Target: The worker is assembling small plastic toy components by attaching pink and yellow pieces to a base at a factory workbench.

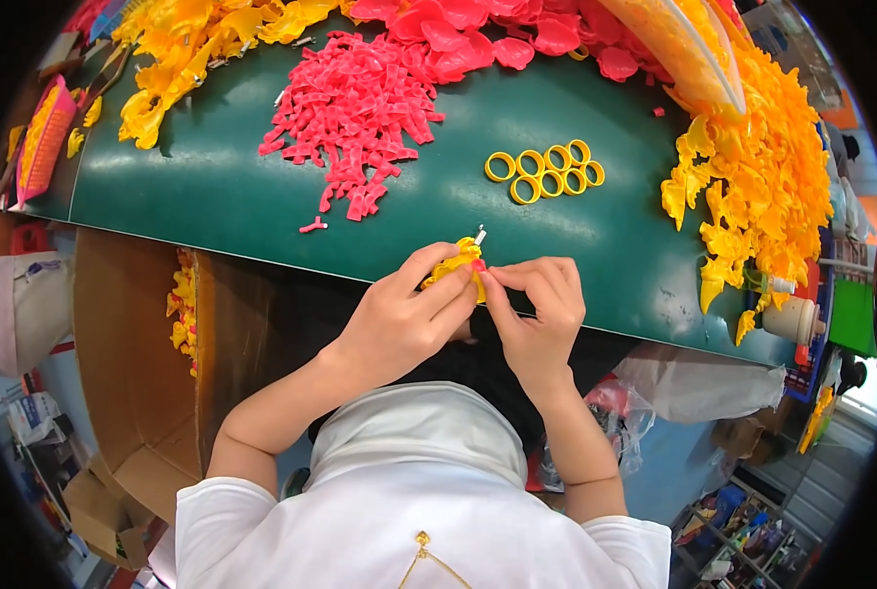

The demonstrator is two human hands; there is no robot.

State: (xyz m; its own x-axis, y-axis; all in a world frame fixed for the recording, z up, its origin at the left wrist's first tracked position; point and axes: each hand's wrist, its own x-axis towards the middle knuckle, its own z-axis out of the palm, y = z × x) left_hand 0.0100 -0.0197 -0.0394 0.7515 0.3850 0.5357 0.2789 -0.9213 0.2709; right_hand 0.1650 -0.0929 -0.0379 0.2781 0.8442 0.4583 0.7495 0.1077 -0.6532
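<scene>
Just past the near edge of the green table, my left hand is closed round a yellow molded plastic part. A short silver metal pin sticks up at its far end. My right hand pinches with thumb and forefinger at the right side of that part, where a small pink plastic piece shows between the fingers of both hands. Beyond them lies a heap of small pink plastic pieces, with one loose pink piece nearer me. Several yellow rings sit grouped to the right.
Yellow molded parts heap at the right and far left of the green table. Large pink shells lie along the back. A pink basket stands far left. Below the left edge is an open cardboard box with yellow parts.
</scene>
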